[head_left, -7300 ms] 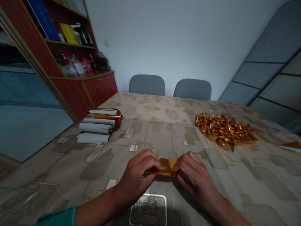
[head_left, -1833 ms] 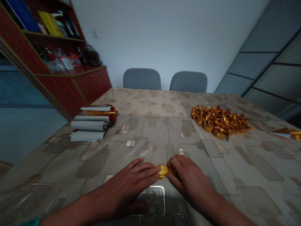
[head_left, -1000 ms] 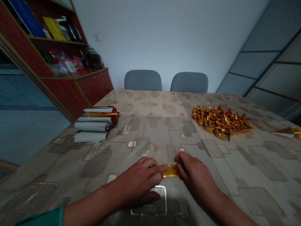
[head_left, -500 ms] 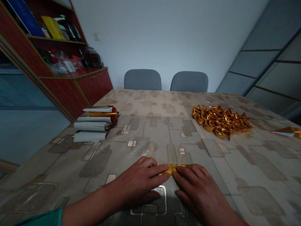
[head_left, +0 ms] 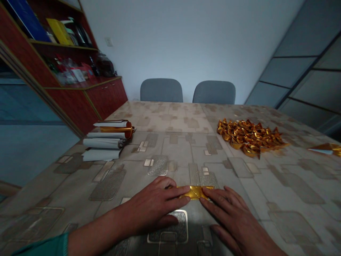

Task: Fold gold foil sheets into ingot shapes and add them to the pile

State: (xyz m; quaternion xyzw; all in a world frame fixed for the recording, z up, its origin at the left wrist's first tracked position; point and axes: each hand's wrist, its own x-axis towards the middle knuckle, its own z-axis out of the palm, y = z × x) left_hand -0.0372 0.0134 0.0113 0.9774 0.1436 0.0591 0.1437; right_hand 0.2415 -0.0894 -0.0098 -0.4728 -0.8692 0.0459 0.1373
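Since the last frame, the right hand (head_left: pixel 233 211) has slid outward. On the patterned beige counter (head_left: pixel 178 147), far from its back edge, the unclenched left hand (head_left: pixel 157 201) presses one end of a narrow, shiny golden paper strip (head_left: pixel 196 192); the right, also relaxed, touches the other. Crease-flattening seems in hand; next likely calls for even pressure. No writing is legible.

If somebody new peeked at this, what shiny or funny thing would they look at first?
Probably the glittering pile of folded gold pieces on the right side of the patterned table. Next, perhaps, the small gold strip at the near middle, with fingers of the left hand and right hand on it. The pale folded sheets on the left stand out too.
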